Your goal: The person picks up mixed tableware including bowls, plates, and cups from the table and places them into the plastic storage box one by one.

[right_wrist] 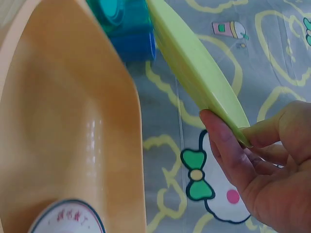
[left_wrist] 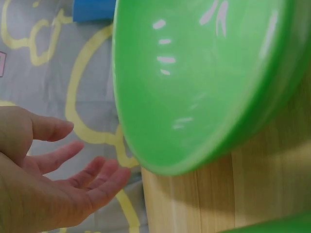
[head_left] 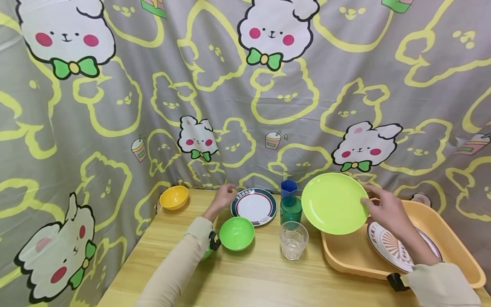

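My right hand (head_left: 391, 215) pinches the edge of a lime-green plate (head_left: 334, 204), thumb on one face and fingers on the other. The plate is raised and tilted beside the left part of an orange basin (head_left: 345, 264). In the right wrist view the same plate (right_wrist: 209, 73) appears nearly edge-on. My left hand (head_left: 223, 198) holds nothing; its fingers are loosely bent, just left of a white plate with a dark green rim (head_left: 253, 207). A green bowl (head_left: 237, 233) stands in front of that plate, and the left wrist view shows this bowl (left_wrist: 194, 87) beyond my fingertips.
A patterned plate (head_left: 397, 249) lies in the basin. Between basin and bowl stand a blue cup (head_left: 289, 188), a teal cup (head_left: 290, 212) and a clear cup (head_left: 293, 242). A yellow bowl (head_left: 174, 197) sits far left. My left sleeve partly hides another green bowl (head_left: 207, 254). Curtains border the table.
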A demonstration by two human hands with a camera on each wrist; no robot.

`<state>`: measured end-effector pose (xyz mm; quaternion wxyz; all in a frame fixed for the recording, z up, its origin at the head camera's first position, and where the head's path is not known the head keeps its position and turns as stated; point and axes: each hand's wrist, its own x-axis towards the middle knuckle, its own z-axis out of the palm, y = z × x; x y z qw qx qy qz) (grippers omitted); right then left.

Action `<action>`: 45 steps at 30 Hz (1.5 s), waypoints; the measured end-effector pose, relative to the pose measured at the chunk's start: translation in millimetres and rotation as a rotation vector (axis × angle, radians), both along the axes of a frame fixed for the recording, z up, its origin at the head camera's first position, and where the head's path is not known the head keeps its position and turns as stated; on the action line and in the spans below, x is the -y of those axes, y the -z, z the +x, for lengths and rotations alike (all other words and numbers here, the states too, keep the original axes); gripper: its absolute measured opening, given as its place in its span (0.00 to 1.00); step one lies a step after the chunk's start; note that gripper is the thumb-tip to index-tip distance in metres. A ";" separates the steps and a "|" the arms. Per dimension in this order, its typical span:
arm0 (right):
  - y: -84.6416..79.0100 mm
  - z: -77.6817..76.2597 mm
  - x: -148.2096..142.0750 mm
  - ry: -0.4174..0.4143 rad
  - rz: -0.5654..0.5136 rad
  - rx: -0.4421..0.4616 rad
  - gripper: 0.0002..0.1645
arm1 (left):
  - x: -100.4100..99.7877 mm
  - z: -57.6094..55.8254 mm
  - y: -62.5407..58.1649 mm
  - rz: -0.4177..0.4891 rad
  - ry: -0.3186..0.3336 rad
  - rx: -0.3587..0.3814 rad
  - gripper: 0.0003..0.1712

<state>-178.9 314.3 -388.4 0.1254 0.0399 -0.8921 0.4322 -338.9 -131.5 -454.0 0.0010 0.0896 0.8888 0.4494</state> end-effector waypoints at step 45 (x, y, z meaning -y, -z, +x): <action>24.5 26.3 -120.8 0.263 0.465 -0.055 0.23 | -1.0 -14.0 12.1 0.000 -0.036 0.511 0.15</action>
